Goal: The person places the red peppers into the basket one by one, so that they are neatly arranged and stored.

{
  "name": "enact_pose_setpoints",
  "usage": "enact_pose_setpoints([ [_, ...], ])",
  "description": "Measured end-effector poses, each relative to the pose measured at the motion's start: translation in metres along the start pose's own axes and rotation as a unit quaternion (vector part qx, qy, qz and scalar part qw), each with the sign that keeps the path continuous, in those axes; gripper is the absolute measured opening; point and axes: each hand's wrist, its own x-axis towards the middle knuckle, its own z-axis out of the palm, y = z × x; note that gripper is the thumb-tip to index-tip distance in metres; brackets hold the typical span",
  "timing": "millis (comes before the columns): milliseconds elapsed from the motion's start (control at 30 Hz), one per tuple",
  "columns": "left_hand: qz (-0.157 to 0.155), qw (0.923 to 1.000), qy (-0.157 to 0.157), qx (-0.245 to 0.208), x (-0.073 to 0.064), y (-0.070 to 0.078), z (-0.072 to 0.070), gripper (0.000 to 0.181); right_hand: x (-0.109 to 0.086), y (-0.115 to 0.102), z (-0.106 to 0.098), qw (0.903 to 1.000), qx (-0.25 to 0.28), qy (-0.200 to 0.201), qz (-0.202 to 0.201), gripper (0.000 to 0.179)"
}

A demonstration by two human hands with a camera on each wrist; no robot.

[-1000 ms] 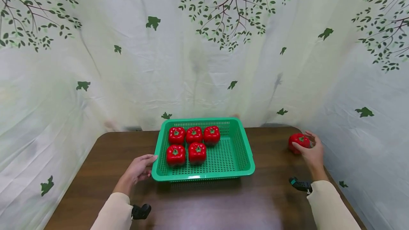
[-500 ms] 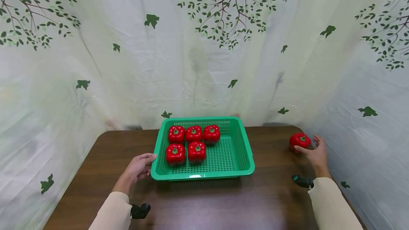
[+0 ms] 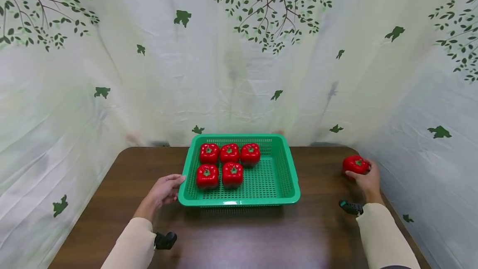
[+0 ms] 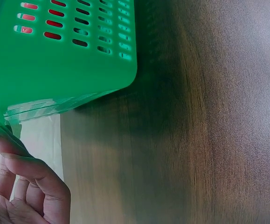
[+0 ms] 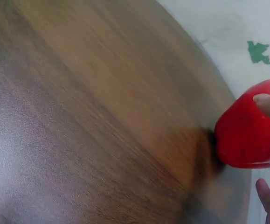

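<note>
A green perforated plastic basket [image 3: 239, 202] stands near the table's back edge, with several red bell peppers [image 3: 232, 174] in two rows toward its left side. My left hand [image 3: 164, 191] pinches the basket's left rim between thumb and fingers; the left wrist view shows the fingertips on the rim of the basket's slotted wall [image 4: 55, 70]. At the table's far right corner, my right hand [image 3: 369, 182] grips a single red bell pepper [image 3: 354, 164]. In the right wrist view the thumb lies on this pepper [image 5: 246, 133], while the other fingers are partly hidden behind it.
The brown wooden table [image 3: 239, 240] has rounded back corners. A pale curtain [image 3: 231, 74] printed with leaves and branches hangs behind it and along both sides. Black devices [image 3: 164, 240] are strapped at both wrists.
My right hand has loosened slightly from the lone pepper, then closed in around it again. The left hand stays on the basket rim, and the head view has shifted a little.
</note>
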Motion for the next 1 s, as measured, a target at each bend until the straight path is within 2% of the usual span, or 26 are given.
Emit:
enact_pose_setpoints([
  [100,0.003,1.0000,-0.002,0.000,0.000,0.002,-0.001,0.052,0.000,0.002,0.002,0.9999,0.001,0.011,0.011,0.086],
  [367,0.001,1.0000,-0.002,0.006,0.000,0.003,-0.002,0.053,-0.001,0.004,0.007,0.9995,-0.012,0.029,0.007,0.080],
  [700,-0.003,1.0000,0.001,-0.004,0.000,-0.002,0.003,0.054,-0.008,0.006,0.003,0.9992,-0.033,-0.001,0.022,0.084],
  [1000,0.004,1.0000,-0.001,-0.002,-0.002,0.002,0.002,0.050,-0.019,0.007,0.007,0.9992,-0.026,-0.029,-0.004,0.082],
])
